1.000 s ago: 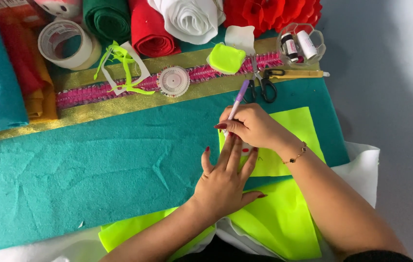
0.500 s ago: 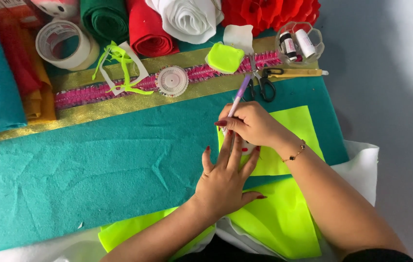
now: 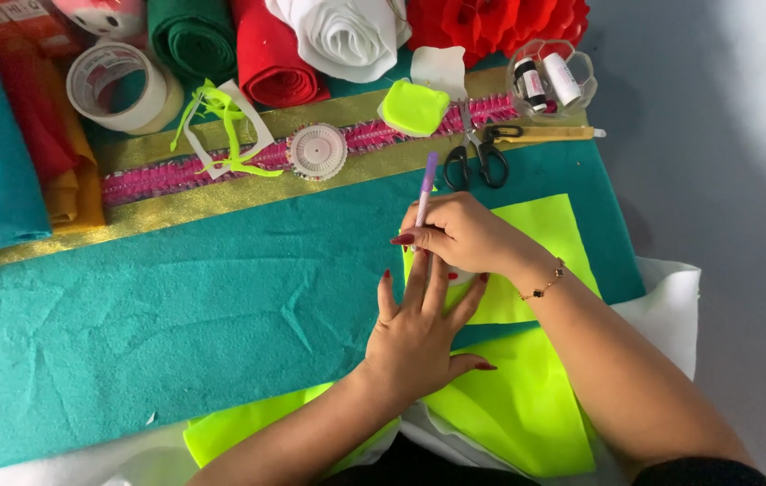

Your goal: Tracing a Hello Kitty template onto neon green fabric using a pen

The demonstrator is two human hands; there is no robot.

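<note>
My left hand (image 3: 421,326) lies flat with fingers spread, pressing on a white paper shape that sits on a neon yellow felt sheet (image 3: 540,236). Only a sliver of that white shape shows under the fingers. My right hand (image 3: 464,234) grips a purple pen (image 3: 425,185), its tip down at the felt beside my left fingertips. The yellow felt rests on a wide teal felt sheet (image 3: 176,315). A second neon yellow sheet (image 3: 518,405) lies nearer to me.
Black-handled scissors (image 3: 474,158), a round white pin wheel (image 3: 317,149), a small yellow felt piece (image 3: 414,106) and a tape roll (image 3: 122,85) lie along the far side. Rolled green, red and white felt sit behind, with a clear cup of thread spools (image 3: 551,81) at right.
Both hands stay in place on the yellow felt; the pen has shifted only slightly.
</note>
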